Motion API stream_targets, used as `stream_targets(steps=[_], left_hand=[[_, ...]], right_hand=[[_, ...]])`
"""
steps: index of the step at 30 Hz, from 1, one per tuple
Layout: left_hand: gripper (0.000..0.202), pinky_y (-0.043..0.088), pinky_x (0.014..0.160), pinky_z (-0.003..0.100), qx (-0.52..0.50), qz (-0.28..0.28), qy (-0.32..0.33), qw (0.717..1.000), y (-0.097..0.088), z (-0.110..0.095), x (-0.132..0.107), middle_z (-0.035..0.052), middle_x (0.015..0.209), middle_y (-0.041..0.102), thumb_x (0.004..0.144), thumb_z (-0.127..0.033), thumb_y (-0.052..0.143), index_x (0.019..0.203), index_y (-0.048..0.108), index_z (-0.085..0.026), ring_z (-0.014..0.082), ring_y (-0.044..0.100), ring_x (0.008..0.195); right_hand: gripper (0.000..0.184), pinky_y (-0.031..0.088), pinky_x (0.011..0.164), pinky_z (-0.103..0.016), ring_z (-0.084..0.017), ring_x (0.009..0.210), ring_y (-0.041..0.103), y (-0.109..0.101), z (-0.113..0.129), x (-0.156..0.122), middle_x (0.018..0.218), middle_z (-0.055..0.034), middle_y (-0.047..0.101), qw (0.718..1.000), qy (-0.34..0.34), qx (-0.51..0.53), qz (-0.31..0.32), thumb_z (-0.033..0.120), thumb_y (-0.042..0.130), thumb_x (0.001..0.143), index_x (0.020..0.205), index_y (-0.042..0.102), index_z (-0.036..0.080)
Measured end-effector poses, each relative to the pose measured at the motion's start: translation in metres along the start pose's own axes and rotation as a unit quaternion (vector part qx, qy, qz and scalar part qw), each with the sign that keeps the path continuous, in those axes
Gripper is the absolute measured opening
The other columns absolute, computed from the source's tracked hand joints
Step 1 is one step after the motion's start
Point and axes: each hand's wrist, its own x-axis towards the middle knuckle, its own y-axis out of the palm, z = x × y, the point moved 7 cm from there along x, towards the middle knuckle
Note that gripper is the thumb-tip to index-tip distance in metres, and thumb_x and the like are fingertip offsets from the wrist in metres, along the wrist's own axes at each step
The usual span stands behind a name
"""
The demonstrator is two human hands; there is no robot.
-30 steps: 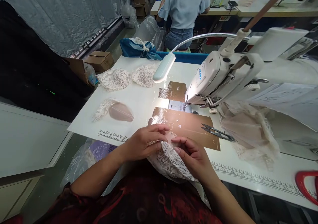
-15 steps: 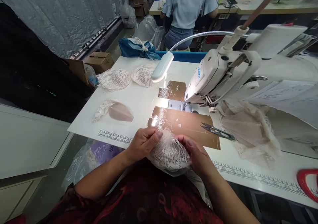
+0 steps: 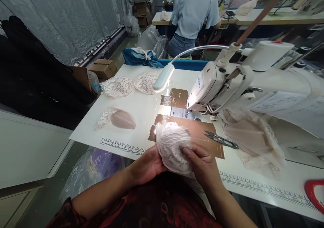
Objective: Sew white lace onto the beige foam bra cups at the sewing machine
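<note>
A white lace bra cup point(image 3: 174, 147), somewhat blurred, is held up at the table's front edge, its rounded side towards me. My left hand point(image 3: 149, 165) supports it from the lower left, with the fingers partly hidden behind the lace. On the other side my right hand point(image 3: 202, 162) is closed, pinching the cup's right edge between thumb and fingers. Beyond the cup lies a brown taped sheet point(image 3: 202, 133) in front of the sewing machine point(image 3: 210, 86). Black thread snips point(image 3: 220, 139) rest across the sheet's right part.
Two lace cups point(image 3: 118, 87) lie at the back left, with a beige-lined cup point(image 3: 123, 119) nearer. Right of the snips sits a heap of beige and lace pieces point(image 3: 250, 137). Red-handled scissors point(image 3: 310, 191) lie far right. A lamp point(image 3: 164, 78) hangs over the table. A person point(image 3: 193, 15) sits beyond.
The lace cup has been raised and turned, its rounded face now fuller in view. My left hand has moved from the cup's top edge to its lower left side. The view has shifted slightly.
</note>
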Motion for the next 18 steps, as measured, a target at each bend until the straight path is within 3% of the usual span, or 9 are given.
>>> stream_targets(steps=[2,4,7,10,12,14,16,17,18], left_hand=[[0.051,0.046,0.087,0.034,0.039,-0.04,0.014,0.998,0.001,0.002,0.004,0.0109,0.103,0.068,0.067,-0.024,0.075,0.115,0.062,-0.013,0.0248,0.062,0.097],[0.046,0.046,0.083,0.031,0.056,-0.089,0.029,0.994,-0.003,0.004,0.008,0.008,0.093,0.07,0.059,-0.008,0.071,0.105,0.068,-0.013,0.023,0.064,0.091],[0.038,0.046,0.071,0.028,0.071,-0.114,0.026,0.991,-0.012,0.009,0.011,0.0045,0.079,0.07,0.057,-0.004,0.069,0.093,0.071,-0.014,0.0184,0.063,0.076],[0.003,0.04,0.056,0.023,0.126,-0.058,0.028,0.99,-0.02,0.006,0.003,0.0015,0.056,0.061,0.065,-0.01,0.07,0.066,0.067,-0.012,0.0102,0.054,0.053],[0.022,0.035,0.049,0.021,0.205,0.03,0.008,0.978,-0.016,-0.003,-0.008,0.0005,0.046,0.054,0.07,-0.013,0.067,0.05,0.057,-0.012,0.0073,0.047,0.044],[0.023,0.039,0.053,0.022,0.298,0.098,0.002,0.95,-0.01,-0.019,-0.02,0.0021,0.052,0.057,0.074,-0.015,0.063,0.053,0.056,-0.012,0.0091,0.051,0.048],[0.009,0.045,0.065,0.026,0.381,0.067,0.115,0.915,-0.004,-0.054,-0.028,0.0049,0.07,0.063,0.076,-0.018,0.063,0.068,0.062,-0.014,0.0139,0.058,0.066],[0.01,0.047,0.075,0.029,0.427,0.04,0.174,0.886,0.001,-0.071,-0.031,0.0075,0.087,0.066,0.075,-0.021,0.066,0.083,0.064,-0.015,0.0175,0.059,0.081],[0.03,0.046,0.085,0.033,0.479,0.02,0.207,0.853,0.007,-0.081,-0.033,0.0098,0.107,0.063,0.072,-0.025,0.071,0.1,0.064,-0.017,0.0212,0.057,0.096]], right_hand=[[0.013,0.048,0.069,-0.028,-0.017,0.072,0.058,0.011,0.0,0.002,0.074,-0.002,0.068,0.999,0.001,-0.032,0.03,0.033,0.073,0.073,0.07,0.073,0.021],[0.017,0.048,0.064,-0.028,-0.017,0.067,0.058,0.016,-0.004,0.004,0.069,-0.0016,0.067,0.999,0.026,0.011,0.021,0.036,0.076,0.07,0.065,0.072,0.02],[0.021,0.049,0.061,-0.029,-0.016,0.061,0.058,0.006,-0.009,0.007,0.064,-0.0008,0.067,0.988,0.054,0.135,-0.059,0.041,0.08,0.062,0.066,0.071,0.022],[0.024,0.05,0.063,-0.029,-0.016,0.063,0.059,-0.01,-0.007,0.008,0.066,-0.0008,0.068,0.973,0.046,0.194,-0.121,0.038,0.084,0.055,0.065,0.07,0.022],[0.023,0.05,0.063,-0.029,-0.015,0.062,0.059,-0.014,-0.003,0.008,0.066,-0.0006,0.068,0.974,0.047,0.193,-0.11,0.037,0.084,0.056,0.066,0.069,0.022],[0.022,0.048,0.061,-0.027,-0.014,0.062,0.057,-0.009,0.002,0.006,0.066,-0.0003,0.066,0.985,0.048,0.154,-0.057,0.037,0.082,0.061,0.067,0.068,0.021],[0.019,0.046,0.059,-0.024,-0.012,0.062,0.055,0.002,0.005,0.002,0.067,0.0009,0.064,0.995,0.054,0.085,0.013,0.034,0.079,0.066,0.069,0.067,0.02],[0.018,0.044,0.058,-0.023,-0.011,0.062,0.054,0.009,0.005,0.0,0.068,0.0016,0.063,0.996,0.055,0.046,0.049,0.033,0.078,0.069,0.07,0.066,0.02],[0.017,0.043,0.057,-0.022,-0.011,0.062,0.053,0.015,0.005,-0.003,0.07,0.0021,0.062,0.995,0.054,0.008,0.08,0.033,0.076,0.071,0.072,0.065,0.02]])
